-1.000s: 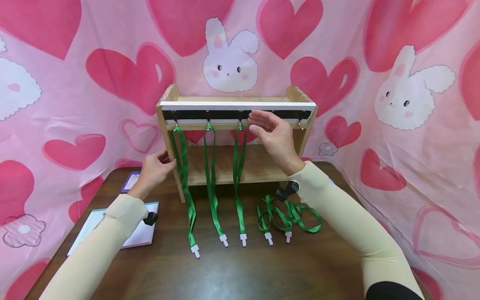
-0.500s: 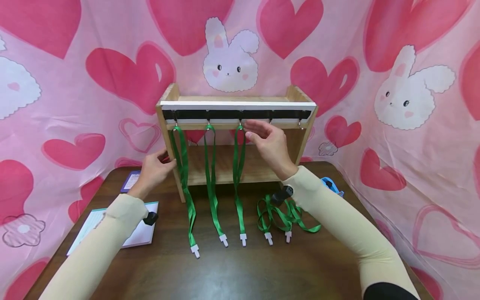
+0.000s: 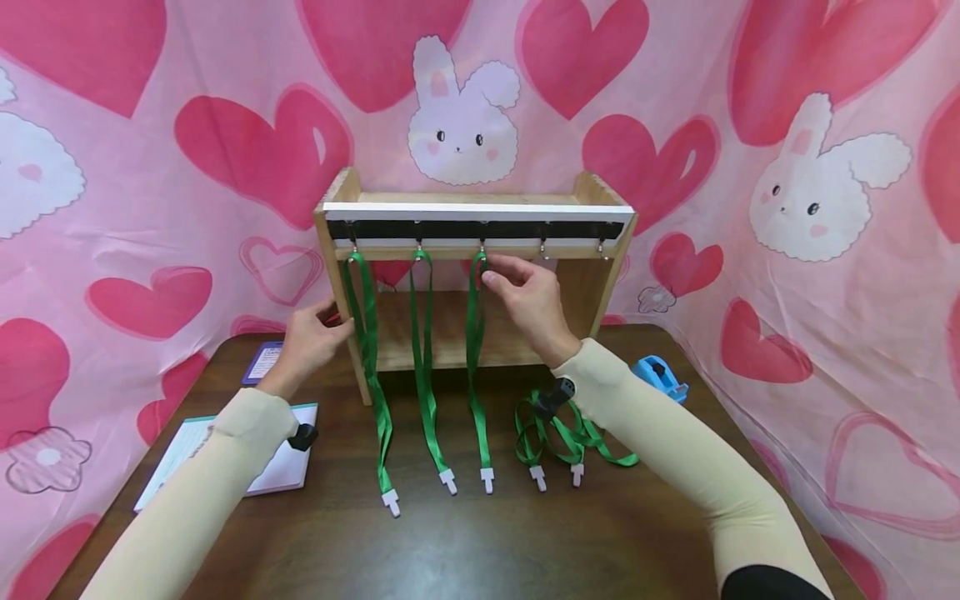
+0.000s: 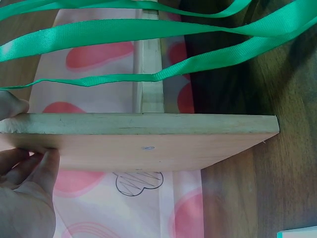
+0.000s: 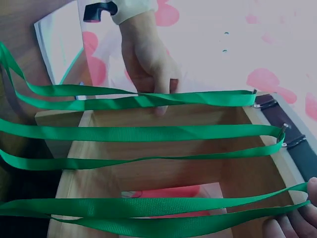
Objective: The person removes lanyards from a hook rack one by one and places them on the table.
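A wooden shelf point(image 3: 585, 193) stands on the dark table, with a black hook rail point(image 3: 517, 229) along its front. Three green lanyards hang from the left hooks: first point(image 3: 367, 333), second point(image 3: 423, 350), third point(image 3: 475, 350). My right hand point(image 3: 491, 275) pinches the third lanyard point(image 5: 148, 206) just under its hook; its fingertips point(image 5: 297, 225) show in the right wrist view. My left hand point(image 3: 330, 325) grips the shelf's left side panel point(image 4: 148, 144). That left hand point(image 4: 25, 198) wraps the panel's edge in the left wrist view.
Two hooks point(image 3: 543, 248) at the right of the rail hang bare. Loose green lanyards point(image 3: 570, 437) lie tangled on the table before the shelf's right end. A blue tape dispenser point(image 3: 658, 377) sits at the right, a notepad point(image 3: 285, 467) and a purple card point(image 3: 262, 362) at the left.
My right hand has come down and left from the rail's right half to the third lanyard and closed on it. The left hand has stayed on the side panel.
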Tool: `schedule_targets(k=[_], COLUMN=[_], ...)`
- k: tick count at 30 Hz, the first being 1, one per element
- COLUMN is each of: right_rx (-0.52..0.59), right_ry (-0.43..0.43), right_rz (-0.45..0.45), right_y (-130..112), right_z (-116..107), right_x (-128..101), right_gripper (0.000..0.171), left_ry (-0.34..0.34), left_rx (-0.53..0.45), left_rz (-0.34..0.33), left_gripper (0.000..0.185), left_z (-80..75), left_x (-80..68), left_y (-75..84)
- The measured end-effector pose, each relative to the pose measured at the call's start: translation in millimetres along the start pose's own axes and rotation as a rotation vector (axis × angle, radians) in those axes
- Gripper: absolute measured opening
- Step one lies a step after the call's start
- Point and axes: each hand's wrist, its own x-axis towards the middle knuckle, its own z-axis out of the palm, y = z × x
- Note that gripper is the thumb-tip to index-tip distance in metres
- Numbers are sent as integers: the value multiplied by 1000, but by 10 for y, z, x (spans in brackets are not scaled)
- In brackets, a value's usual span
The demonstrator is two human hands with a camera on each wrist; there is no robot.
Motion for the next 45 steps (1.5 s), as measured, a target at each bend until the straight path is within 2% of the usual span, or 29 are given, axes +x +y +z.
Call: schedule_targets(k=[6, 17, 27, 37, 45], right_rx=[-13, -29, 17, 87, 128], right_ry=[15, 31, 35, -11, -22], right_rz=[-22, -38, -90, -3, 7], right_y=[11, 45, 64, 15, 20], right_z=[59, 177, 271, 236, 235], right_x=[21, -1, 12, 47, 50], right_gripper=[31, 34, 29, 27, 30], left_ry=[-20, -17, -5, -10, -20], left_rx=[-8, -12, -9, -22, -33], left_rz=[-24, -22, -23, -26, -44], left_gripper=[60, 59, 59, 62, 62], left_z=[-11, -11, 1, -6, -13], left_x=[-7, -24, -6, 6, -10], left_y=[12, 10, -4, 16, 14])
